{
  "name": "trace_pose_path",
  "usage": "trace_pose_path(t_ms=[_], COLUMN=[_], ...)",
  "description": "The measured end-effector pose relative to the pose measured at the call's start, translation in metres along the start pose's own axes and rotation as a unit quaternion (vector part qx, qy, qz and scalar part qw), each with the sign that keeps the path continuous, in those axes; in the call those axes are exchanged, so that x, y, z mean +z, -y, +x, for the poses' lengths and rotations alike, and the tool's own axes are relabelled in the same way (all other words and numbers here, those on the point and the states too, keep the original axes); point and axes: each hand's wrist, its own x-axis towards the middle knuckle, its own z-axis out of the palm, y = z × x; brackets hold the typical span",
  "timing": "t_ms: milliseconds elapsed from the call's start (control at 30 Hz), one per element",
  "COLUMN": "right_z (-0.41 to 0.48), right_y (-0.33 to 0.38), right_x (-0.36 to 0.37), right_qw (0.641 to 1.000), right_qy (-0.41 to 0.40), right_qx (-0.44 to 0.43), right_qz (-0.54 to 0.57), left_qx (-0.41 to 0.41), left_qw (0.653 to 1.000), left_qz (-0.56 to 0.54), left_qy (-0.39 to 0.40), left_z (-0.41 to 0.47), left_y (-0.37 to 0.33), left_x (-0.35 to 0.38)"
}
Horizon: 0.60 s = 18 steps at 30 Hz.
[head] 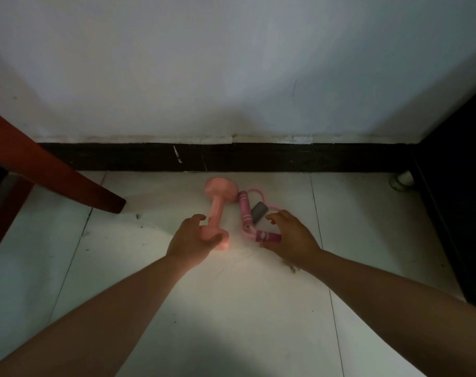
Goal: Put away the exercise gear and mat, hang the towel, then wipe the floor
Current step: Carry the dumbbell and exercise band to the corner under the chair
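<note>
Dumbbell (216, 210) lies on the floor (231, 300) near the baseboard. It looks rigid and heavy for its size, and is best taken at the narrow shaft. The left grip (193, 238) seems, in this dim light, curled round its near end. The right grip (291, 235) hovers spread wide over the limp skipping rope (243, 208).

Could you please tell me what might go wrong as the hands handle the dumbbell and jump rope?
The left hand grips the pink dumbbell only at its near head, so it could slip and drop onto the tiles. The jump rope by the right hand lies in loose loops beside the dumbbell; lifted by one handle, it may well snag.
</note>
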Motion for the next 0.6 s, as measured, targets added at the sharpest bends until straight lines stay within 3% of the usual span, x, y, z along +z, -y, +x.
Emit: trace_pose_path(t_ms=[333,600], right_z=[0.001,-0.009], right_y=[0.022,0.035], right_x=[-0.033,-0.078], right_qw=[1.000,0.998], right_qy=[-0.024,0.041], right_qx=[-0.006,0.017], right_qz=[0.015,-0.034], left_qx=[0.056,0.103], left_qw=[0.997,0.990], left_qz=[0.031,0.091], left_qy=[-0.031,0.007], left_z=[-0.009,-0.013], left_y=[-0.036,-0.068], left_x=[-0.029,-0.057])
